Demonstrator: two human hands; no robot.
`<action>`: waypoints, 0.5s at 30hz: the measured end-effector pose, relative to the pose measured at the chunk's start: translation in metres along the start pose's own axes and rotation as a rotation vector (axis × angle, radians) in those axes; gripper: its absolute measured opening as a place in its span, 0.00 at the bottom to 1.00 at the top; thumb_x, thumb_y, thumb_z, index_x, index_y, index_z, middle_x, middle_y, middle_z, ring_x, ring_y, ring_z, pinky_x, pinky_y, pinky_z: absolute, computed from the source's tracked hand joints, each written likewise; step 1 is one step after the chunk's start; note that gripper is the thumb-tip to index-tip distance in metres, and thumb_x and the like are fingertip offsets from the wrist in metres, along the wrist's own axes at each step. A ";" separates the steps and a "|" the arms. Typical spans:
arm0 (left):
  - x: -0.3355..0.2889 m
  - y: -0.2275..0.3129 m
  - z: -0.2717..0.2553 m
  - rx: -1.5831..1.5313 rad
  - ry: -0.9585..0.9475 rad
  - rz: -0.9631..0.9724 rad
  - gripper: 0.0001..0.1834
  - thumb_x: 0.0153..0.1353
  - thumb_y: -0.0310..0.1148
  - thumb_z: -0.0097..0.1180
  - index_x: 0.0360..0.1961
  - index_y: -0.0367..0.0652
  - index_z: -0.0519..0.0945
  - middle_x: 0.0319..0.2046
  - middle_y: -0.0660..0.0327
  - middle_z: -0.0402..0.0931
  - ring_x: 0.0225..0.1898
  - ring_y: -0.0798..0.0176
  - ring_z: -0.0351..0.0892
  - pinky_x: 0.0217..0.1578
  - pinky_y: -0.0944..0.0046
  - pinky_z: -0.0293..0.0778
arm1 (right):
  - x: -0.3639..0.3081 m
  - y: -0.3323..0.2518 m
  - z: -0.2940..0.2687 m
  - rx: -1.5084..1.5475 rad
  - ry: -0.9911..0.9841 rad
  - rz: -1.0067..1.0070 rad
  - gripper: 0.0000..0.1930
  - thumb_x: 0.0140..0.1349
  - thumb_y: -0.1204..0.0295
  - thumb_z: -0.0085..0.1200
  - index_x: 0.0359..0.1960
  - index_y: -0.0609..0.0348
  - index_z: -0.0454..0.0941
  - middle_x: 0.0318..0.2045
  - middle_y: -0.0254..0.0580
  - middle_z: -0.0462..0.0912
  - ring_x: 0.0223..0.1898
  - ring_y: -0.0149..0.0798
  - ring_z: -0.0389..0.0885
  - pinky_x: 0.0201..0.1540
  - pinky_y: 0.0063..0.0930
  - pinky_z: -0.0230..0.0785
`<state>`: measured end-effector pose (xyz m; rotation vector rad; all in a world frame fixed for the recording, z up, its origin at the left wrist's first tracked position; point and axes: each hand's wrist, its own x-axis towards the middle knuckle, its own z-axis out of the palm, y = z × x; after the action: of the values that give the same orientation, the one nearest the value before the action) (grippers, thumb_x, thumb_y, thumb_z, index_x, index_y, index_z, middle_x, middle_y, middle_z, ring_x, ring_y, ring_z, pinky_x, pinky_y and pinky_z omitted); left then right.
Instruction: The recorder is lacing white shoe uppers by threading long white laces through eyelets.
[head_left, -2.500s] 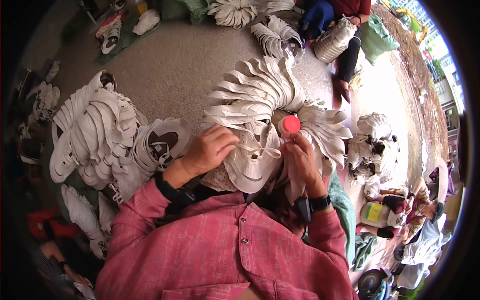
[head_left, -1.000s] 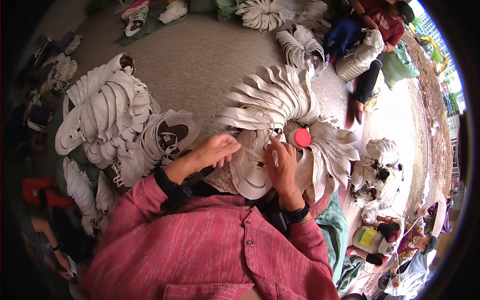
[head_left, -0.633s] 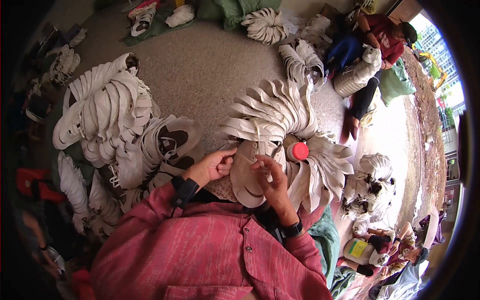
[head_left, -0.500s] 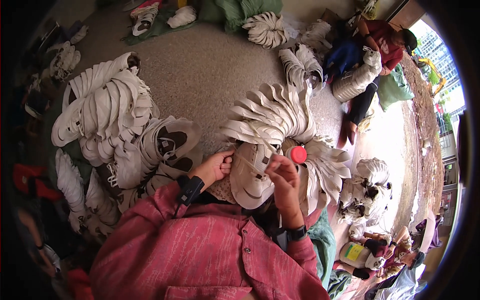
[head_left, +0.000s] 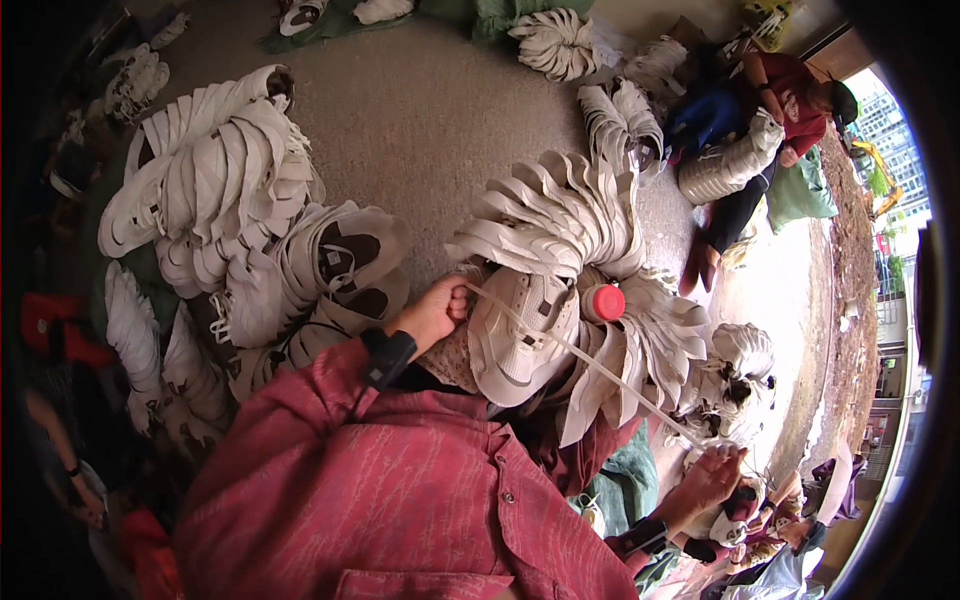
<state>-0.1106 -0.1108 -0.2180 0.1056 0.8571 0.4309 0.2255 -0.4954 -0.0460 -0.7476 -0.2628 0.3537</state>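
The left hand (head_left: 437,312), fingers folded, pinched one part of a flat white shoelace (head_left: 630,388); the right hand (head_left: 708,477), stretched out to the lower right, pinched another. Between them the lace crossed a pale mesh-and-panel shoe upper (head_left: 505,355), which lay toe toward the wearer, just in front of the torso. Beyond it curved a fan of nested off-white shoe uppers (head_left: 560,215), with a container's round red lid (head_left: 606,302) beside the shoe upper. A tall heap of white shoe uppers (head_left: 215,180) stood to the left. The floor (head_left: 400,130) was grey-brown and rough-textured. Farther off sat a person in a dark red shirt (head_left: 795,105), near a pale green sack (head_left: 803,188); at right, the space opened onto bright ground, bare brown earth (head_left: 850,250) and buildings.
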 end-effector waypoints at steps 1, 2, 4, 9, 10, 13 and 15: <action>-0.007 0.000 -0.004 -0.147 0.030 0.044 0.08 0.59 0.30 0.58 0.25 0.50 0.72 0.15 0.73 0.64 0.14 0.75 0.59 0.14 0.73 0.54 | -0.007 -0.002 -0.018 -0.016 -0.004 0.025 0.15 0.62 0.75 0.52 0.50 0.66 0.72 0.32 0.37 0.75 0.31 0.32 0.71 0.43 0.22 0.69; -0.015 0.002 -0.008 -0.216 0.038 0.072 0.04 0.59 0.28 0.59 0.30 0.47 0.75 0.17 0.71 0.66 0.18 0.73 0.64 0.16 0.72 0.58 | -0.013 -0.001 -0.033 -0.329 0.130 0.059 0.16 0.62 0.74 0.52 0.51 0.65 0.72 0.32 0.37 0.77 0.31 0.32 0.74 0.39 0.22 0.70; -0.036 0.010 -0.020 -0.259 0.054 0.089 0.03 0.61 0.31 0.59 0.35 0.47 0.77 0.24 0.68 0.72 0.24 0.69 0.70 0.23 0.70 0.65 | -0.025 0.001 -0.051 -0.842 0.326 0.165 0.18 0.63 0.71 0.53 0.54 0.61 0.72 0.32 0.40 0.82 0.28 0.33 0.80 0.28 0.21 0.71; -0.098 0.055 -0.058 -0.273 -0.045 0.232 0.05 0.64 0.35 0.57 0.38 0.48 0.76 0.42 0.61 0.77 0.43 0.62 0.76 0.40 0.63 0.74 | -0.028 0.037 -0.016 -1.423 0.144 0.403 0.18 0.66 0.66 0.54 0.53 0.66 0.72 0.21 0.44 0.81 0.14 0.28 0.74 0.14 0.19 0.62; -0.111 0.069 -0.068 -0.293 0.006 0.255 0.04 0.66 0.34 0.55 0.38 0.48 0.76 0.44 0.60 0.77 0.46 0.60 0.76 0.43 0.61 0.75 | -0.026 0.049 0.002 -1.396 0.028 0.343 0.16 0.66 0.67 0.54 0.50 0.65 0.74 0.20 0.41 0.80 0.15 0.27 0.74 0.15 0.17 0.62; -0.149 0.112 -0.104 -0.280 0.038 0.356 0.06 0.67 0.36 0.54 0.40 0.47 0.76 0.49 0.61 0.77 0.50 0.61 0.76 0.46 0.61 0.74 | -0.030 0.084 0.066 -1.179 -0.229 0.295 0.09 0.65 0.71 0.54 0.43 0.63 0.79 0.19 0.35 0.78 0.20 0.23 0.74 0.21 0.14 0.64; -0.174 0.137 -0.131 -0.293 0.112 0.485 0.07 0.67 0.36 0.52 0.42 0.47 0.77 0.51 0.64 0.77 0.52 0.62 0.75 0.52 0.58 0.70 | -0.035 0.111 0.104 -1.116 -0.270 0.328 0.06 0.63 0.75 0.56 0.40 0.62 0.80 0.22 0.34 0.79 0.24 0.23 0.75 0.27 0.17 0.68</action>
<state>-0.3538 -0.0678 -0.1447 0.0165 0.8669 1.0199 0.1329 -0.3704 -0.0543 -1.8580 -0.6119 0.6262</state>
